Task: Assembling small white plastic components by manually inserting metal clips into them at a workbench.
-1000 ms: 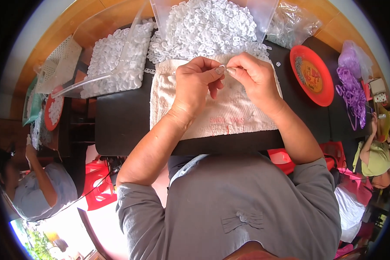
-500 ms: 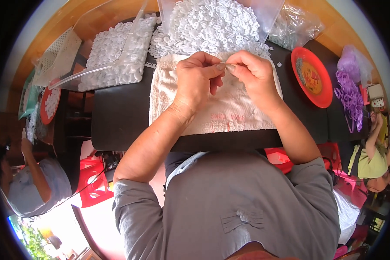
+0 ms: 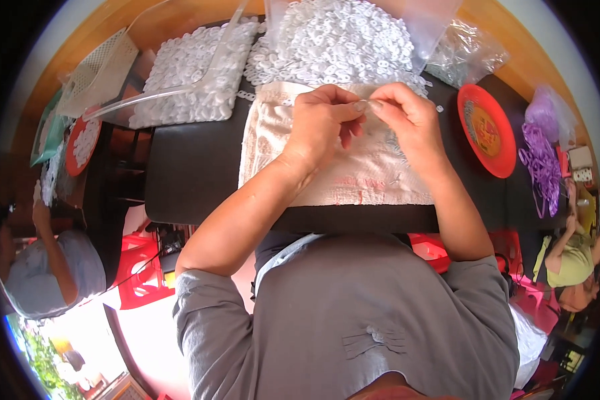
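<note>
Towel [image 3: 267,147], cream, rough-piled, on the black table [image 3: 193,160]. Above it, our left hand [image 3: 321,125] and right hand [image 3: 412,120], tips pinched narrow on a small piece [image 3: 367,103] too tiny for us to identify. Step in hand, we judge: fine fingertip work on that piece; next move calls for a steady double pinch. Beyond the towel: white links [image 3: 343,40], heaped, looped, seemingly plastic. Right of it: red plate [image 3: 505,157], round, smooth; farther right, purple ribbon [image 3: 540,167], tangled.
</note>
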Available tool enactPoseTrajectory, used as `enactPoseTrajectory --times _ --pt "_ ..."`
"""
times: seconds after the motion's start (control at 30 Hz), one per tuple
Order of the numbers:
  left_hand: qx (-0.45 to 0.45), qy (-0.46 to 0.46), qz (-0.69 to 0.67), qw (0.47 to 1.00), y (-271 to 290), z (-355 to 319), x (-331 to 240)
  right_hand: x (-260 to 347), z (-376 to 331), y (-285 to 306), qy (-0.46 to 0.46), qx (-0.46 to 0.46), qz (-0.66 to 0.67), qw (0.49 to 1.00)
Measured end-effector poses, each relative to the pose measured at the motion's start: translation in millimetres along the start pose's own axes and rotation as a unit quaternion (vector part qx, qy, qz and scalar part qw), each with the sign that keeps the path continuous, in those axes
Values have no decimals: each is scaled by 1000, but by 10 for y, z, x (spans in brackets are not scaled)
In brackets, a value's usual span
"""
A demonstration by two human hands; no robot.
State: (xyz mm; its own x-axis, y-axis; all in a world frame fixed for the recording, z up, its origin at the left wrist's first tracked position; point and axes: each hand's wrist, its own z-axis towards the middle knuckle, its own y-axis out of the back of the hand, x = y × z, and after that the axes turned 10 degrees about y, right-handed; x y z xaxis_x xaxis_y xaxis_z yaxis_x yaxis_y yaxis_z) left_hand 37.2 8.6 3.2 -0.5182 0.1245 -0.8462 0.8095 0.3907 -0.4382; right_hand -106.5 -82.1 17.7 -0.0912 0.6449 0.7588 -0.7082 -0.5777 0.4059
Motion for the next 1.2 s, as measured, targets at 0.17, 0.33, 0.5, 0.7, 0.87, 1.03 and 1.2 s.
enactPoseTrajectory --times 0.17,0.33,0.5,0.7,0.87,1.03,1.2 --pt "-1 12 -1 1000 -14 6 24 -68 -11 28 35 25 -62 997" --pt "-30 3 6 1000 -69 -48 63 -78 -64 -55 8 18 -61 998" --pt "-38 -24 36 998 -49 -55 81 -92 -54 -115 -122 -8 89 989" --pt "-30 -29 64 997 -89 13 277 49 270 65 -145 11 -17 989" --pt "-9 -178 320 931 -112 63 465 -75 704 -177 -20 170 -71 983" --pt "13 -160 338 927 -105 96 489 -27 929 -615 60 433 -217 873" --pt "26 -156 362 918 -105 108 501 65 978 -698 63 462 -264 844"
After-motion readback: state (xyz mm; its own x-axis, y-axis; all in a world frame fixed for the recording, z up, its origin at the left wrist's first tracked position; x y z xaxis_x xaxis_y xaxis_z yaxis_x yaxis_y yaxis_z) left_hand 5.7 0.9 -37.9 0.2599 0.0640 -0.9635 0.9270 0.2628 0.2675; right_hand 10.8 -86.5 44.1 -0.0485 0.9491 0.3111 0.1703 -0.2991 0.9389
